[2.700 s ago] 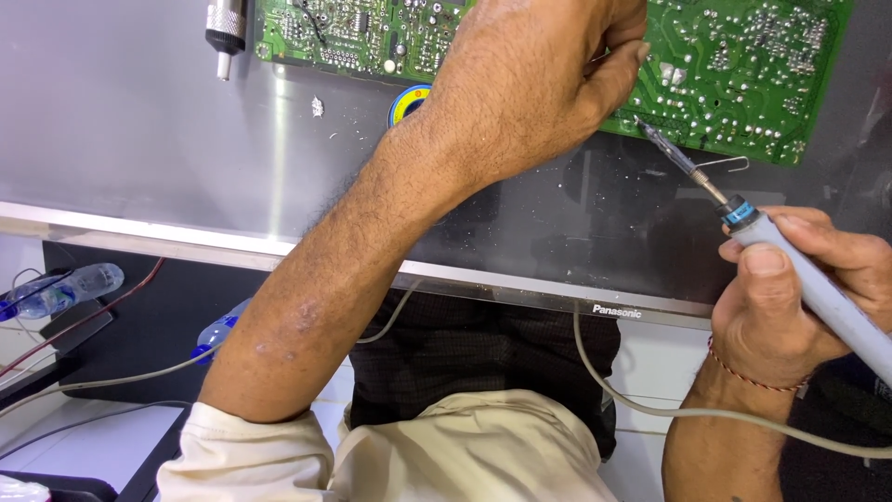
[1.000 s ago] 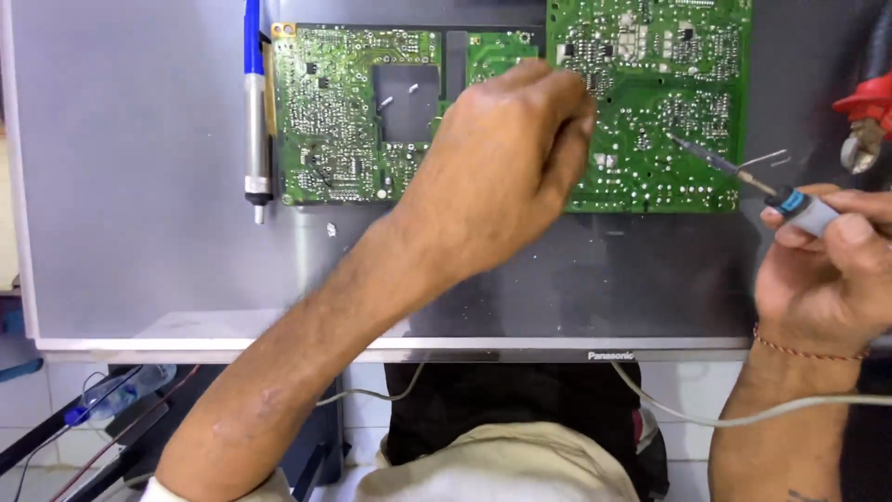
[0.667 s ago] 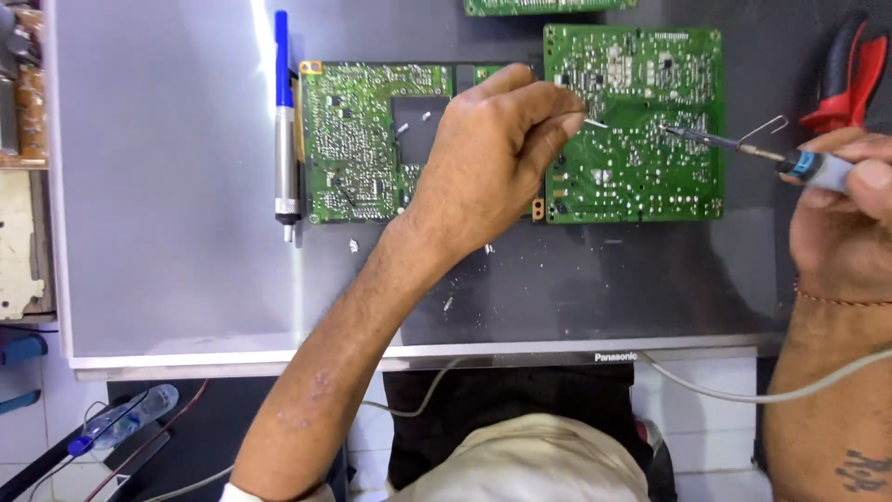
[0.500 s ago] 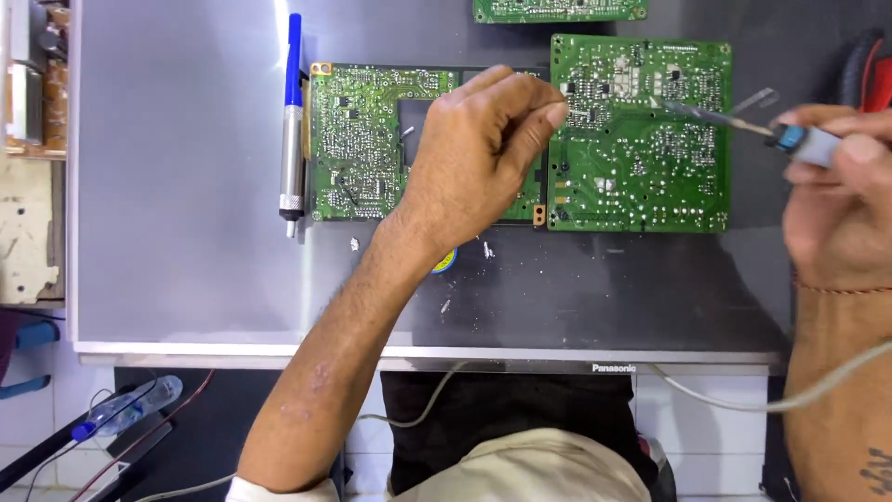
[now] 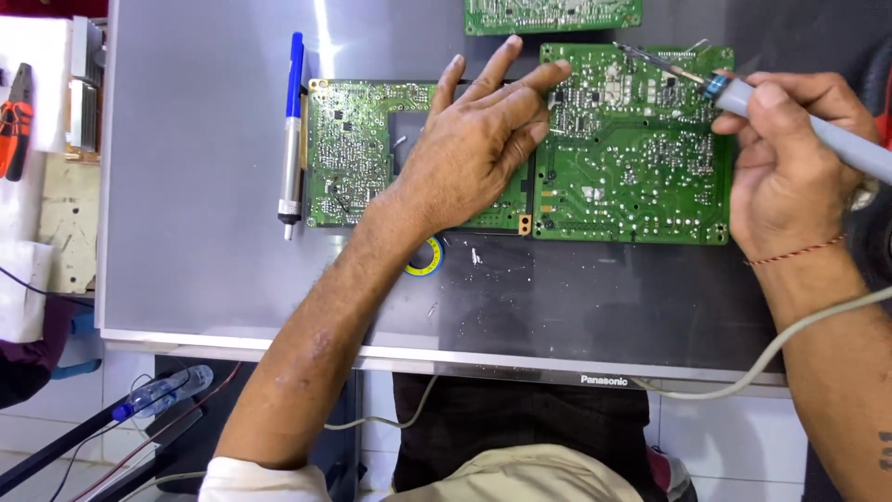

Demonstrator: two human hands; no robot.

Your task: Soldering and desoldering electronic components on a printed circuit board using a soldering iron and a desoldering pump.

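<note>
Bright overhead light glares on the grey panel (image 5: 186, 186); edges perhaps slightly soft.

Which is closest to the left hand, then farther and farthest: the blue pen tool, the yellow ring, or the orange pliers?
From the left hand:
1. Yellow ring, just below the wrist.
2. Blue pen tool, lying to the left.
3. Orange pliers, at the far left edge.

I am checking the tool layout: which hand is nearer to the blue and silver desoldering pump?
Left. The left hand rests on the green circuit boards, just right of the desoldering pump. The right hand, holding the soldering iron, is far across.
</note>
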